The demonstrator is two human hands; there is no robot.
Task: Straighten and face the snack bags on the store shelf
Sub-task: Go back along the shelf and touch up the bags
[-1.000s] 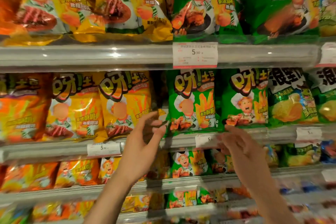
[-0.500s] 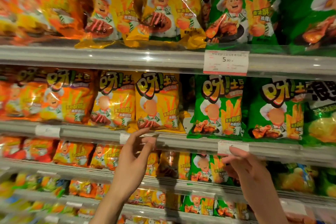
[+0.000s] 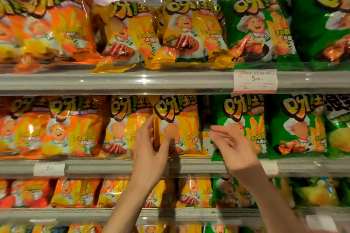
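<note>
Up close, a store shelf [image 3: 113,83] shows several tiers packed with snack bags. On the middle tier a yellow bag [image 3: 180,125] stands upright, facing forward, with another yellow bag [image 3: 123,125] just to its left and a dark gap to its right, then a green bag [image 3: 244,125]. The left hand [image 3: 149,149] is raised at the yellow bag's left edge: the fingers reach up along that edge and the thumb lies across the lower front of the bag, so the grip looks closed lightly on the bag's side, though motion blur makes the exact contact hard to confirm. The right hand [image 3: 233,145] is in front of the green bag's lower left corner, its fingers stretched out toward the left and relaxed, grasping nothing; whether it touches the bag cannot be told.

Left of the yellow bags on the same tier stand orange bags [image 3: 73,126], also upright. The top tier carries orange, yellow and green bags that lean and overlap, and a white price tag [image 3: 254,81] reading 5.90 is clipped to that tier's front rail below the green ones. Lower tiers hold smaller bags in the same colours, blurred.
</note>
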